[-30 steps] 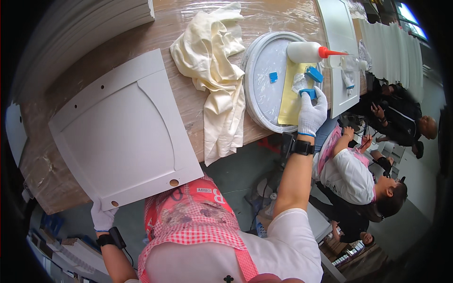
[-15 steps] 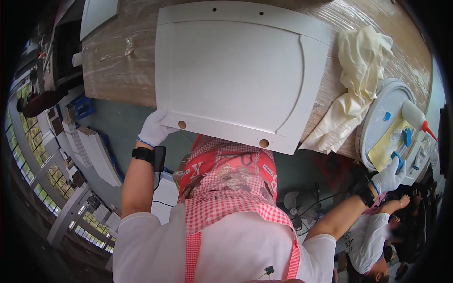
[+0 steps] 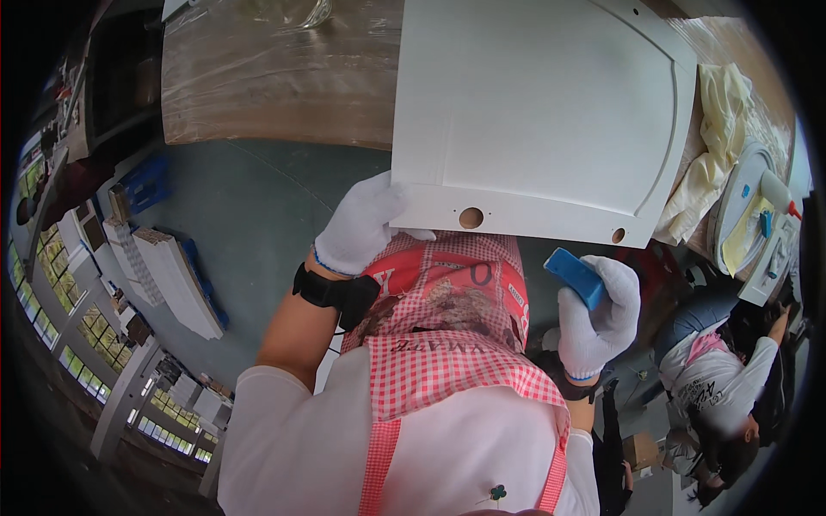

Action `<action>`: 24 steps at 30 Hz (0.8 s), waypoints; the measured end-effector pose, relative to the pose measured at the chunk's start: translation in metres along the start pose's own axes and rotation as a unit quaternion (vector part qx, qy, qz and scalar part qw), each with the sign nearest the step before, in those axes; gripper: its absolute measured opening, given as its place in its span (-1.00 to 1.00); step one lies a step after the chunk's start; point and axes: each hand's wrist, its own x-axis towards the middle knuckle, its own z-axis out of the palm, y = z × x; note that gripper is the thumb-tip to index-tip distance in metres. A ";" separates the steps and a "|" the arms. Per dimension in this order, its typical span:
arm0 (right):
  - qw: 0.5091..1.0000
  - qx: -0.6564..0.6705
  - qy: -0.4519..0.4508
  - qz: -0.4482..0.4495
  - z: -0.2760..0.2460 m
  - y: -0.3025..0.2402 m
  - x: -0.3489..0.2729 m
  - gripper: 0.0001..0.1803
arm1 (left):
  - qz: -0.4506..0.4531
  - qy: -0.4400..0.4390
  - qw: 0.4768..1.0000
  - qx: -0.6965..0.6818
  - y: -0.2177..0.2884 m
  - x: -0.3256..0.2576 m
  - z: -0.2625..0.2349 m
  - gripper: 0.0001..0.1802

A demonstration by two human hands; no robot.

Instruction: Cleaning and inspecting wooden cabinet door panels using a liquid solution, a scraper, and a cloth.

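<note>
A white cabinet door (image 3: 533, 112) with a raised curved frame lies on the plastic-wrapped table, its near edge jutting out over my apron. Two round holes show along that near edge. My left hand (image 3: 361, 222), in a white knitted glove, grips the door's near left corner, with the thumb beneath. Just off the near right part of the door, my gloved right hand (image 3: 601, 314) pinches a small blue rectangular block (image 3: 575, 277) between thumb and fingers. The block is apart from the door. The fingers' far sides are hidden.
Right of the door lies a crumpled cream cloth (image 3: 718, 146). Beyond it a round lidded bucket (image 3: 744, 193) carries a yellow sheet (image 3: 745, 236) and a white bottle (image 3: 774, 196) with a red tip. A co-worker (image 3: 718, 370) is at the lower right. White panels (image 3: 176, 279) are stacked at left.
My right hand has come from the bucket to the door's near edge with the blue block. My left hand still holds the door corner. The view has shifted, with the door now further right.
</note>
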 end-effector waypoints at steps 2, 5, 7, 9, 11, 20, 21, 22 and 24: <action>0.997 -0.062 0.001 -0.041 0.029 -0.010 -0.003 -0.41 | -0.002 -0.041 0.999 0.028 0.008 0.000 0.005 -0.46; 0.988 -0.128 0.009 -0.086 0.060 -0.019 -0.005 -0.44 | -0.014 -0.018 0.997 0.075 0.019 -0.004 0.016 -0.46; 0.984 -0.155 0.018 -0.085 0.073 -0.024 -0.009 -0.44 | -0.021 -0.038 0.996 0.078 0.027 -0.005 0.019 -0.49; 0.980 -0.175 0.021 -0.091 0.083 -0.027 -0.008 -0.44 | -0.031 -0.052 0.996 0.069 0.034 -0.004 0.021 -0.50; 0.976 -0.192 0.022 -0.097 0.089 -0.028 -0.009 -0.44 | -0.041 -0.063 0.995 0.061 0.036 -0.004 0.021 -0.51; 0.967 -0.238 0.013 -0.095 0.099 -0.028 -0.015 -0.42 | -0.067 -0.083 0.994 0.030 0.040 -0.002 0.019 -0.57; 0.967 -0.237 0.013 -0.096 0.099 -0.028 -0.014 -0.42 | -0.066 -0.083 0.994 0.038 0.040 -0.001 0.018 -0.57; 0.961 -0.261 0.015 -0.095 0.096 -0.028 -0.013 -0.42 | -0.066 -0.083 0.993 0.045 0.040 -0.001 0.017 -0.56; 0.955 -0.280 0.028 -0.096 0.095 -0.026 -0.012 -0.42 | -0.066 -0.081 0.994 0.039 0.039 -0.001 0.018 -0.56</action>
